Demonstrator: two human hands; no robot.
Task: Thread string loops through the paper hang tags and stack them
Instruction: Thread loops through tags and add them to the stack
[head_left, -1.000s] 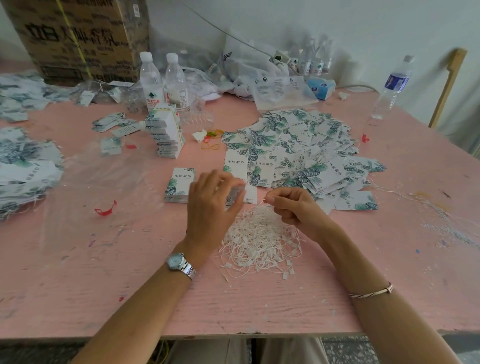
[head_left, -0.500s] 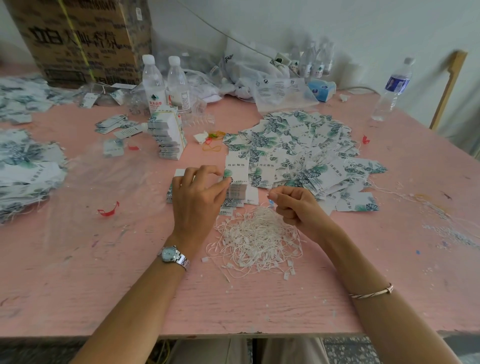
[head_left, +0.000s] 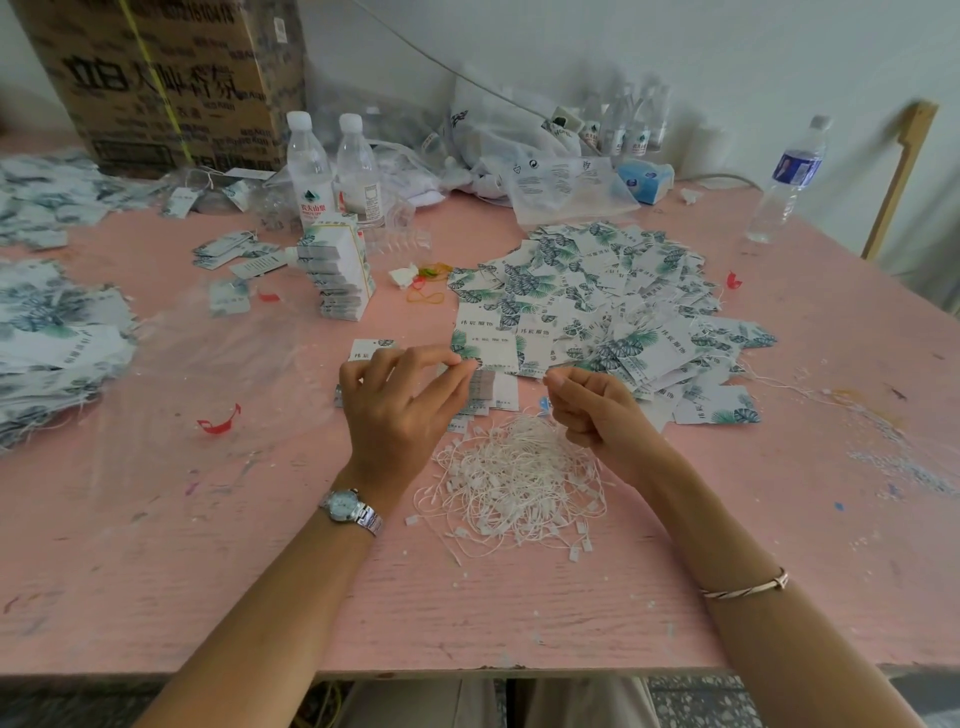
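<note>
Above the string loops (head_left: 514, 483), right hand (head_left: 597, 410) pinches one while left hand (head_left: 400, 410) pinches a hang tag (head_left: 493, 387), water bottles (head_left: 309, 171) behind.

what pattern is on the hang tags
The hang tags carry green leaf print on white; head view.

Hang tags (head_left: 485, 332) read 伟宸服饰; water bottle (head_left: 310, 171) label 农夫山泉; cardboard carton (head_left: 156, 78) w/ 立白.

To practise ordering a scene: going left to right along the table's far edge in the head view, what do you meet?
Cardboard box → pair of water bottles → blue tissue pack → lone water bottle → wooden post.
</note>
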